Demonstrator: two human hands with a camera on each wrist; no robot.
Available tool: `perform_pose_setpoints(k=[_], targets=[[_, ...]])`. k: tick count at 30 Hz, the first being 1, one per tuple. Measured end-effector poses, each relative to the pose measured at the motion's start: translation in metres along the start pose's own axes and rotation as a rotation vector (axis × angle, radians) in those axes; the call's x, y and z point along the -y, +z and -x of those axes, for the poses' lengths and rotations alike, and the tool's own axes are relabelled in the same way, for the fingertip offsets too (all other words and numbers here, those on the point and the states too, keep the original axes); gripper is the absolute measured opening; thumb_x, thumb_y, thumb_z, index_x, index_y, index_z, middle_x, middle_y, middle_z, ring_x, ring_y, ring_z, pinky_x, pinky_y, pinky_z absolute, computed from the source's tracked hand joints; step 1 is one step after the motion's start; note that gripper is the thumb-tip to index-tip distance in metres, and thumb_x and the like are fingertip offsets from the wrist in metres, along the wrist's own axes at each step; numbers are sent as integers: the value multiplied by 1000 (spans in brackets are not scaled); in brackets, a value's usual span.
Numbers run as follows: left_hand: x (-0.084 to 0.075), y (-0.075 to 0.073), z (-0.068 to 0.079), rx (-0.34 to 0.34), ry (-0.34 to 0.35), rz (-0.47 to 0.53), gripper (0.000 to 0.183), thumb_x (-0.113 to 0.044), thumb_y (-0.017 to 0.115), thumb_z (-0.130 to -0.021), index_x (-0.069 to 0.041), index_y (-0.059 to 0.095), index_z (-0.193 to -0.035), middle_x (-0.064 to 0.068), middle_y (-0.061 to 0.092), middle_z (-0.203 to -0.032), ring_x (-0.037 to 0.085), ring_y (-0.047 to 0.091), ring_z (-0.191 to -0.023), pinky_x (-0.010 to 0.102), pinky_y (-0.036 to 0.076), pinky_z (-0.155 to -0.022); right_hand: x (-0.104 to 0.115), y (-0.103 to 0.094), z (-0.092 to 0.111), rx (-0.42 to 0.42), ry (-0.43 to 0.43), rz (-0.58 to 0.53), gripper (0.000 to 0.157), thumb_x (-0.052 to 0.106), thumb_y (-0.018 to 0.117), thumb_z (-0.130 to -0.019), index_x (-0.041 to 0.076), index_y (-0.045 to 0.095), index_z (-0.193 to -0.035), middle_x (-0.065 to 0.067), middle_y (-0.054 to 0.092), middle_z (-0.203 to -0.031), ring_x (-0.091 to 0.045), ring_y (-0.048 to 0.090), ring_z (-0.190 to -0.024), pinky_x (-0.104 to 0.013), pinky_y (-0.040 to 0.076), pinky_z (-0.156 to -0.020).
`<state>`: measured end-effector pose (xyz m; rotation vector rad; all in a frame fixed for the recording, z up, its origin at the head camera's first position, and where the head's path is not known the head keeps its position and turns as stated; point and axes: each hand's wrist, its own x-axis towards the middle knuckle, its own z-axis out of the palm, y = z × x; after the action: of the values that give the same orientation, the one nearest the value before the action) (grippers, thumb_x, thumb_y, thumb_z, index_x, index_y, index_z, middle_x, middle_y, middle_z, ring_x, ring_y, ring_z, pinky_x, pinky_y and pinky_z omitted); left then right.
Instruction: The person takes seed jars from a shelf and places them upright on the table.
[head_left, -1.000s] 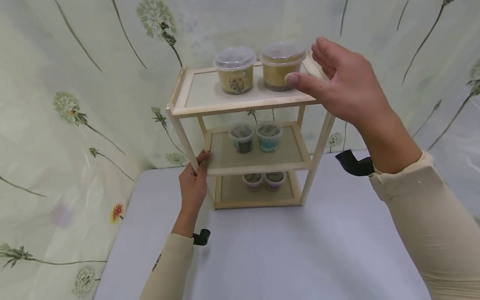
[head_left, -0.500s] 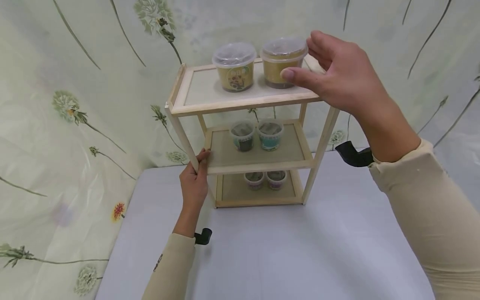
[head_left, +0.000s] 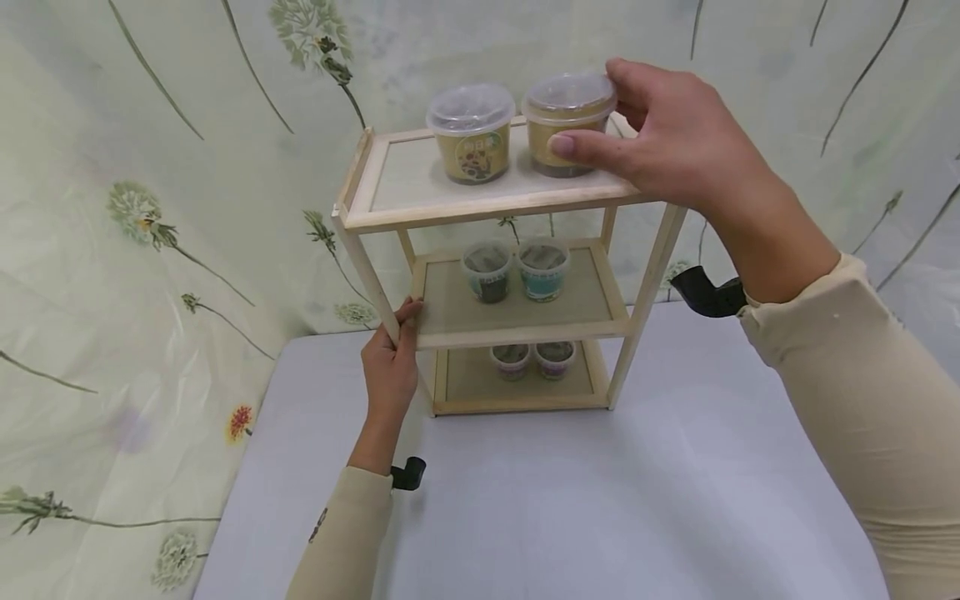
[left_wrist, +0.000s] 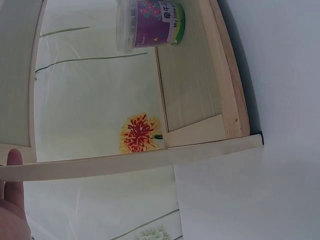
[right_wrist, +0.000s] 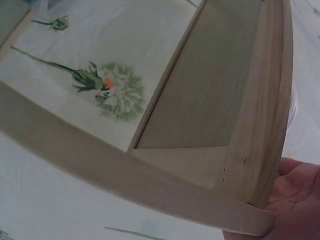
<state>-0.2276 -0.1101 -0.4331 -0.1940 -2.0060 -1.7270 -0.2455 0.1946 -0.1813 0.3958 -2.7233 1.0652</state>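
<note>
A three-tier wooden shelf rack (head_left: 487, 204) stands on the table. My left hand (head_left: 390, 367) grips its front left post at the middle tier; in the left wrist view a finger (left_wrist: 15, 190) shows by the post. Two yellow tubs with clear lids sit on the top tier, a left tub (head_left: 474, 137) and a right tub (head_left: 543, 137). My right hand (head_left: 675, 137) is at the right tub, thumb extended across its front and fingers by the lid's right edge. Whether they press on the tub is hard to see. The right wrist view shows part of that palm (right_wrist: 297, 195) beside the top frame.
On the middle tier are a dark-labelled cup (head_left: 487, 275) and a teal cup (head_left: 543, 271). Two small purple cups stand on the bottom tier, one seen close as a purple cup (left_wrist: 155, 22). A flower-printed sheet (head_left: 187, 275) hangs behind the white table (head_left: 525, 500).
My right hand has moved left and slightly up, closer around the right yellow tub. The left hand keeps its hold on the post. The tubs and cups have not visibly shifted on the tiers.
</note>
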Motion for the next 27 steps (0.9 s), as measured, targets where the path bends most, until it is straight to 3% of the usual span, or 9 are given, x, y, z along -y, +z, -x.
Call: perform_pose_setpoints(k=[4, 8, 13, 19, 27], targets=[[0, 0, 1, -5, 0, -3, 27, -1, 53, -108, 5, 71, -127, 17, 67, -137, 22, 57, -138, 35, 46, -112, 4, 0, -5, -1, 17, 27, 81, 56, 73, -94, 12, 44, -155, -7, 56, -149, -25, 47, -138, -48, 34, -117], [0, 1, 1, -13, 9, -9, 27, -1, 53, -108, 4, 72, -127, 15, 68, -136, 22, 57, -137, 38, 46, -113, 5, 2, -8, -8, 48, 56, 85, 59, 72, -93, 11, 43, -157, -10, 56, -145, -28, 47, -125, -48, 39, -108], [-1, 3, 2, -12, 19, -23, 27, 1, 53, -107, 6, 71, -126, 17, 68, -134, 26, 58, -136, 41, 46, -113, 3, 3, -11, -11, 72, 63, 92, 58, 74, -92, 9, 38, -161, -13, 55, -145, -30, 48, -122, -44, 42, -103], [-1, 3, 2, -19, 4, -41, 27, 0, 53, -107, 5, 72, -125, 16, 68, -135, 25, 59, -135, 42, 46, -113, 2, 3, -14, -16, 76, 54, 90, 56, 76, -91, 7, 42, -158, -13, 57, -143, -27, 51, -118, -38, 43, -100], [-2, -1, 1, -26, -8, -32, 27, 0, 53, -107, 4, 72, -125, 16, 68, -135, 23, 58, -136, 40, 47, -112, 3, 4, -18, -29, 77, -40, 85, 51, 79, -90, 9, 45, -155, -9, 55, -145, -19, 55, -120, -30, 44, -101]])
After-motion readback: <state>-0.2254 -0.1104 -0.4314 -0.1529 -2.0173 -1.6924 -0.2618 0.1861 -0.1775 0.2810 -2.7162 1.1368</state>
